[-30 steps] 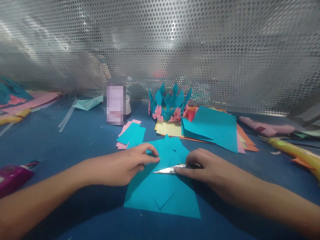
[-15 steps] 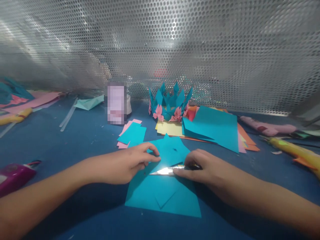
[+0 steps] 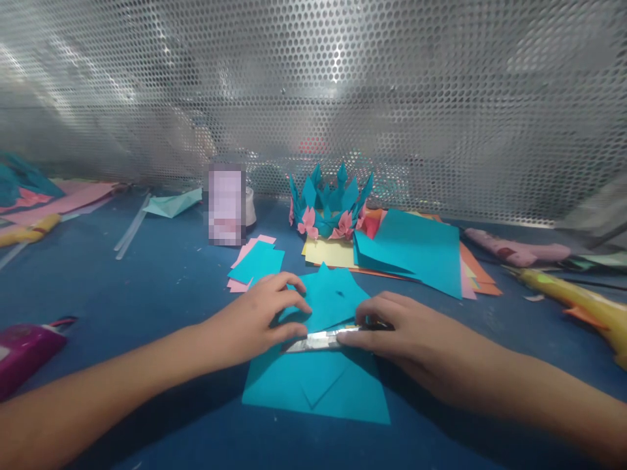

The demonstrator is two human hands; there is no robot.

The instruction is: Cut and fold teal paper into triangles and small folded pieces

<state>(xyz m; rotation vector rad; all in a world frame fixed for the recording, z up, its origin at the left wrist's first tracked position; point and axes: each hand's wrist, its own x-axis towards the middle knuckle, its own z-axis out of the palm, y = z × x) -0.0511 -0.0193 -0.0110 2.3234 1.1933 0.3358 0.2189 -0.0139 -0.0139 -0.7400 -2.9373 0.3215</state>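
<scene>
The right hand (image 3: pixel 385 326), right of centre in the lower half of the frame, grips the blade (image 3: pixel 321 341); its thumb and fingers are clamped on the tool near a dark handle, most of which is hidden by the hand. The blade lies at lower centre, silver, pointing left, across the cut sheet (image 3: pixel 333 294) and the base sheet (image 3: pixel 274 391). The left hand (image 3: pixel 274 320) is left of centre, palm down over the paper, its thumb and fingers spread apart. Its thumb tip is at the blade's upper edge; whether it touches cannot be told. The cut sheet is blue, with a pointed top edge and a small dark mark right of the fingers. The base sheet is also blue, extends below the blade, and shows a V-shaped outline near its lower edge. Pink and blue slips (image 3: pixel 259 261) lie above the left hand. At upper centre, a blue crown (image 3: pixel 327 226) with pink bows stands behind a yellow sheet (image 3: pixel 329 253); a blue stack (image 3: pixel 416 251) adjoins on the right. A yellow tool (image 3: pixel 578 300) lies at the right edge, and a magenta device (image 3: pixel 29 356) at lower left. All rest on a blue table (image 3: pixel 196 424) before a perforated panel (image 3: pixel 313 72).
</scene>
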